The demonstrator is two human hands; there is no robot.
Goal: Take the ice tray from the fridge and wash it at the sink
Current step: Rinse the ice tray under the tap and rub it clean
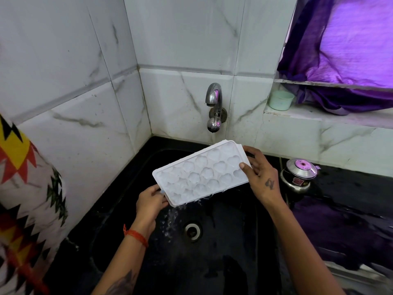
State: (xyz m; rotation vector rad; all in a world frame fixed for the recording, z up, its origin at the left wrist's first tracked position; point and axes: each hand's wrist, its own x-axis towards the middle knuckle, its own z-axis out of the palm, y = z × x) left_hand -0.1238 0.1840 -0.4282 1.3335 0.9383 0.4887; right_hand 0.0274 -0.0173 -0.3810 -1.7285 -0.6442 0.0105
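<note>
We are in a home kitchen.
We see a black stone sink (pixel 212 262), chrome wall tap (pixel 214 103), white marble-veined tiles (pixel 180 39) and a small steel pot (pixel 298 174).

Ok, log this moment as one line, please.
stage: rinsing | white plastic ice tray: tilted over black sink, water spilling off lower edge | left hand: grips lower corner | right hand: holds upper end | chrome tap: no stream visible

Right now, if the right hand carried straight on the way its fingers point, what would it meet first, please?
The right hand, already gripping the ice tray, points up-left; beyond the tray it would probably meet the tap, though depth is unclear.
</note>
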